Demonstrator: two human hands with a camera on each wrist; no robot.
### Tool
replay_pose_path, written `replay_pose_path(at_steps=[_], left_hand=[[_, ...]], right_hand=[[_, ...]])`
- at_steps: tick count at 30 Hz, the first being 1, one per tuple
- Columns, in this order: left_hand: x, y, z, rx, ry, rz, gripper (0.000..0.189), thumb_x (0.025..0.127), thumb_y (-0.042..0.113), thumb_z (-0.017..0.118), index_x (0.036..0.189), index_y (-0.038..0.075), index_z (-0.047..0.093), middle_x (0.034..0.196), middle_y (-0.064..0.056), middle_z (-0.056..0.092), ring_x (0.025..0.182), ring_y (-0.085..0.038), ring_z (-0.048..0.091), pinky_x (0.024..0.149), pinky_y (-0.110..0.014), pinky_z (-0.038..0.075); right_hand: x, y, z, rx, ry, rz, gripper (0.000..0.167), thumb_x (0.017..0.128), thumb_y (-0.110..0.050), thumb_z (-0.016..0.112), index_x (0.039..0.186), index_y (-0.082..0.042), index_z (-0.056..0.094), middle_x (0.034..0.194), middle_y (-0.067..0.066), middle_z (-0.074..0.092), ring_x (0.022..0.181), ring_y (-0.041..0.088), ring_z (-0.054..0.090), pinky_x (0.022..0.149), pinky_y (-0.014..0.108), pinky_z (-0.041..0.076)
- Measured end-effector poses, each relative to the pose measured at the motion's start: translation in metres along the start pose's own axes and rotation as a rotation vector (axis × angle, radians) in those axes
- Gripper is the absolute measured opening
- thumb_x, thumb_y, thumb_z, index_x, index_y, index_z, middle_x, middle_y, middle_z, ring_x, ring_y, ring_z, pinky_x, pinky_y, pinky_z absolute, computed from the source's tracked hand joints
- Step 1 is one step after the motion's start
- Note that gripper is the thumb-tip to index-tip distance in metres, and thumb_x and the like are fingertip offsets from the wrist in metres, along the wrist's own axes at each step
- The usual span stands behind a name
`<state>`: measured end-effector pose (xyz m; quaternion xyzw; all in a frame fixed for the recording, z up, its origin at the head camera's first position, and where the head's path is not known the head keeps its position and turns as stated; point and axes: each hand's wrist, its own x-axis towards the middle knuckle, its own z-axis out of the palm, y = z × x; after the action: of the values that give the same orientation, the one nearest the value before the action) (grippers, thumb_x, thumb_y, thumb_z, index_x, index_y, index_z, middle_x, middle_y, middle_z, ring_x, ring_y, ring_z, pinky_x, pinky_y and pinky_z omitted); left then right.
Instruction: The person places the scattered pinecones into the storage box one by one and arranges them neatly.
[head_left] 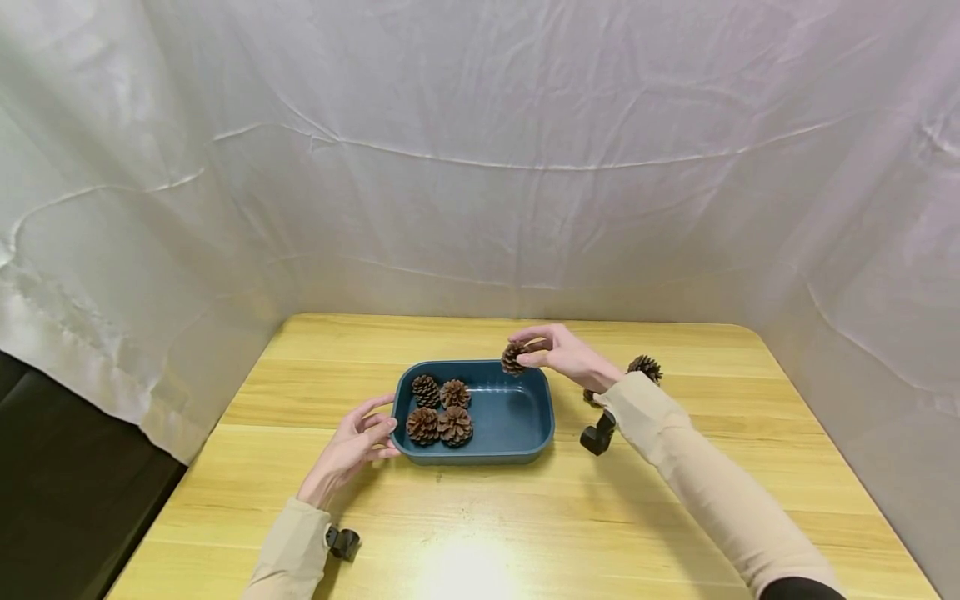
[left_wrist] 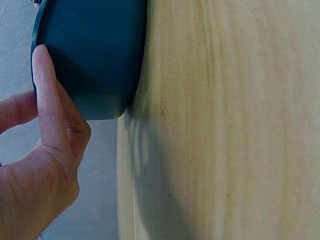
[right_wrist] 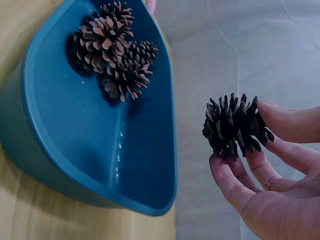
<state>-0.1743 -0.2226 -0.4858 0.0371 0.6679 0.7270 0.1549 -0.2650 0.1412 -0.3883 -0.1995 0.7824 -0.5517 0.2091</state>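
Blue bin (head_left: 480,459) on table (head_left: 457,521). Left hand (head_left: 354,442) grips bin's left end, probably to steady it. Right hand (head_left: 567,357) pinches pine cone (head_left: 512,358) at bin's far right rim, fingertips only, likely to spare scales. Four cones (head_left: 456,427) packed in bin's left half, presumably saving room; two more cones (head_left: 647,367) right of bin, partly sleeve-hidden.

Can make out only parts of two pine cones (head_left: 647,367) behind the right arm (head_left: 712,481). In the left wrist view, cannot see the blue tray (left_wrist: 95,45) beyond the top edge, nor identify a dark scrap (left_wrist: 37,2) in the top-left corner.
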Motion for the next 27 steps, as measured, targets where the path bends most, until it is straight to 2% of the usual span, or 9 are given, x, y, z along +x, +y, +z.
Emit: replay_pose_path(at_steps=[4,7,14,21,27], left_hand=[[0.0,0.0,0.0,0.0,0.004,-0.005,0.062,0.102,0.004,0.054,0.155,-0.004,0.024,0.101,-0.003,0.06,0.072,-0.008,0.064,0.076,-0.029,0.067],[0.0,0.0,0.001,-0.001,0.009,-0.008,0.062,0.102,0.004,0.054,0.155,-0.004,0.024,0.101,-0.003,0.06,0.071,-0.008,0.064,0.075,-0.028,0.067],[0.0,0.0,0.002,-0.003,0.016,-0.009,0.061,0.102,0.003,0.054,0.155,-0.003,0.024,0.101,-0.003,0.06,0.071,-0.008,0.063,0.075,-0.027,0.066],[0.0,0.0,0.003,0.0,0.017,-0.01,0.061,0.101,0.003,0.054,0.155,-0.003,0.025,0.101,-0.002,0.059,0.071,-0.008,0.063,0.075,-0.027,0.066],[0.0,0.0,0.003,0.001,0.018,-0.008,0.061,0.101,0.002,0.054,0.155,-0.003,0.025,0.101,-0.002,0.059,0.071,-0.008,0.063,0.074,-0.027,0.066]], right_hand=[[0.004,0.0,0.007,0.025,0.01,0.019,0.045,0.096,-0.005,0.063,0.139,0.004,0.053,0.135,0.026,0.058,0.111,0.02,0.065,0.109,0.046,0.054],[0.005,0.001,0.012,0.038,0.014,0.033,0.045,0.095,-0.003,0.065,0.138,0.005,0.054,0.134,0.025,0.058,0.108,0.017,0.065,0.109,0.049,0.054],[0.008,0.008,0.023,0.014,0.004,0.058,0.044,0.093,-0.005,0.069,0.135,0.003,0.058,0.136,0.02,0.058,0.11,0.02,0.064,0.109,0.056,0.052],[0.006,0.016,0.033,0.011,-0.003,0.08,0.04,0.09,-0.004,0.073,0.128,0.001,0.063,0.124,0.016,0.062,0.099,0.019,0.063,0.099,0.047,0.057],[0.005,0.021,0.041,0.005,-0.021,0.103,0.035,0.087,-0.005,0.076,0.121,-0.002,0.067,0.124,0.013,0.063,0.105,0.022,0.061,0.093,0.035,0.059]])
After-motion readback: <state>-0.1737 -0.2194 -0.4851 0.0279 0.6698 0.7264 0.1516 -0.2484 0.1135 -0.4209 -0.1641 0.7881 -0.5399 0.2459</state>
